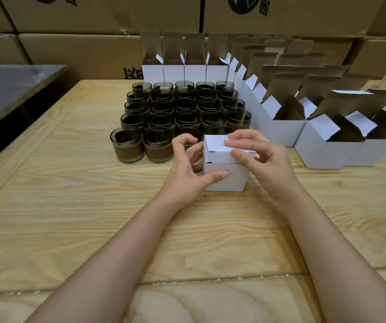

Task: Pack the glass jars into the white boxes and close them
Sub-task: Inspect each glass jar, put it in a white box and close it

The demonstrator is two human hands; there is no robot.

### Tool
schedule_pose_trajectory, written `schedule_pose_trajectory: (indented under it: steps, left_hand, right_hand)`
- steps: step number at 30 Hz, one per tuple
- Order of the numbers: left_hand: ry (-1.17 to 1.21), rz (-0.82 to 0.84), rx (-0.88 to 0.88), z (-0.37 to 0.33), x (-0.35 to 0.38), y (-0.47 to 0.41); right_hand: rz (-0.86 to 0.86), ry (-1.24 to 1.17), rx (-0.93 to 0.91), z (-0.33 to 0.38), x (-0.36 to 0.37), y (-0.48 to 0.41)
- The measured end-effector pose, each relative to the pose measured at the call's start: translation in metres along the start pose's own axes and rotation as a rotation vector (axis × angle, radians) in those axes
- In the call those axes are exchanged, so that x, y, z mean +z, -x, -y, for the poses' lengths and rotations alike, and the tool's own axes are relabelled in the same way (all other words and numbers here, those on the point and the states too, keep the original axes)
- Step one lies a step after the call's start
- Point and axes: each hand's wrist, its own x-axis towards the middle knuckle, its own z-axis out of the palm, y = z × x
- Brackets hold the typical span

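Note:
A small white box (pixel 224 178) stands on the wooden table (pixel 70 206) in front of me, its lid folded down almost flat. My left hand (pixel 187 176) grips its left side, thumb across the front face. My right hand (pixel 257 157) holds the top, fingers pressing the lid flap and thumb at the front edge. What is inside the box is hidden. Behind it stand several dark glass jars (pixel 126 145) with brown bands, set in rows.
Open white boxes (pixel 327 155) with raised flaps line the right side and a row of them (pixel 173 73) stands behind the jars. Large brown cartons (pixel 94 17) form a wall at the back. A grey metal surface (pixel 7 87) lies at the left.

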Motion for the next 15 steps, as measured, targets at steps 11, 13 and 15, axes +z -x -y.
schedule_pose_trajectory:
  steps: [11, 13, 15]
  left_hand:
    - [0.003, 0.007, -0.015, 0.0014, -0.0019, -0.0009]
    - [0.001, 0.017, 0.001, 0.0022, -0.0026, -0.0009]
    - [-0.02, 0.034, 0.026, 0.0028, -0.0015, 0.0006]
  right_hand:
    - [0.018, 0.098, -0.053, -0.0053, 0.0029, -0.0002]
    - [0.051, 0.099, -0.022, -0.0048, 0.0001, -0.0001]
    - [0.09, 0.072, 0.039, -0.0044, -0.0032, 0.0001]
